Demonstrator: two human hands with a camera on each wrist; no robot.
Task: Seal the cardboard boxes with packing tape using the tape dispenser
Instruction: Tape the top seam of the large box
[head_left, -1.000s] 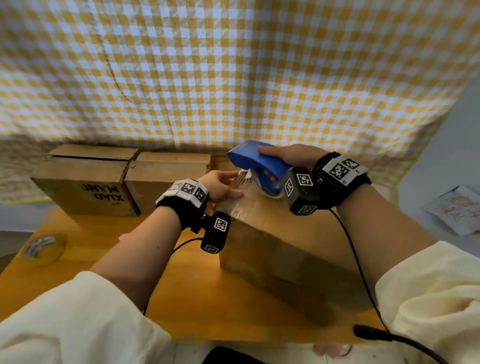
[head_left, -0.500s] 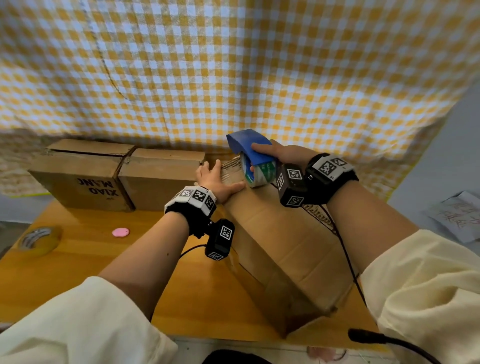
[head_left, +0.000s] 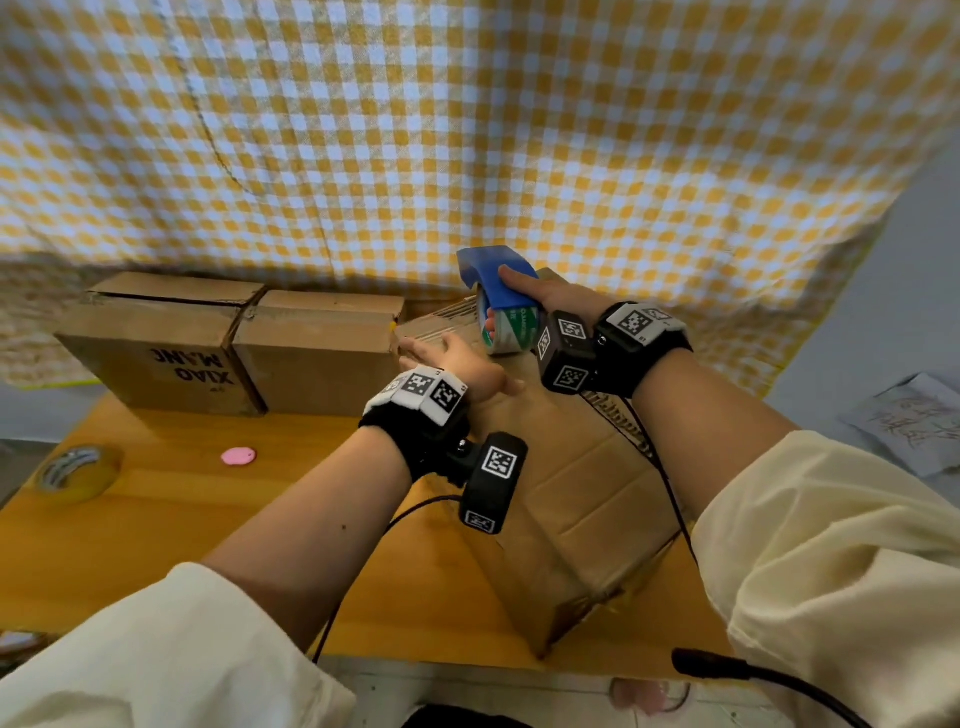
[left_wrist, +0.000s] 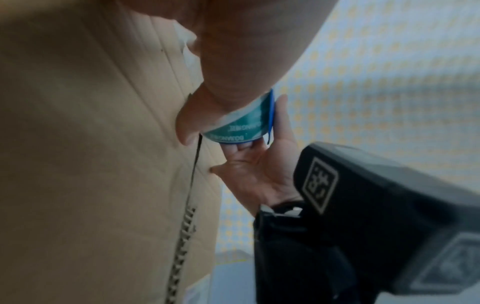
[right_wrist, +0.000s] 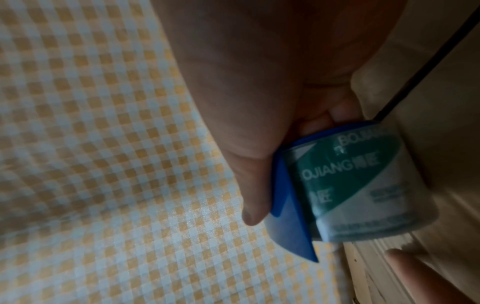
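A big cardboard box (head_left: 587, 483) lies tilted on the wooden desk (head_left: 156, 519), one corner hanging toward the near edge. This box serves as landmark for everything else.

The right hand (head_left: 550, 299) is over the far end of the box, its fingers curled round the blue tape dispenser (head_left: 496, 273). The roll (head_left: 511, 327) in it has a green and white label, and the right wrist view shows the thumb on the blue side plate while the other fingers reach through the core. The roll sits just at the box's top face near the far edge; whether it touches the cardboard I cannot tell.

The left hand (head_left: 457, 361) lies flat on the far end of the box, just left of the dispenser, fingers straight and spread, pressing the cardboard and holding nothing. In the left wrist view its thumb (left_wrist: 192, 123) rests on the box surface right beside the roll.

A black cable (head_left: 660, 467) runs from the right wrist across the top of the box.

Left of the box, two smaller boxes (head_left: 228, 343) stand side by side against the yellow checked cloth (head_left: 467, 130); the left one carries printed letters. Farther left, a pink disc (head_left: 238, 456) lies on the desk, and a spare tape roll (head_left: 78, 470) lies at the desk's left edge. Right of the box, beyond the desk, lies a sheet of paper (head_left: 914, 421).
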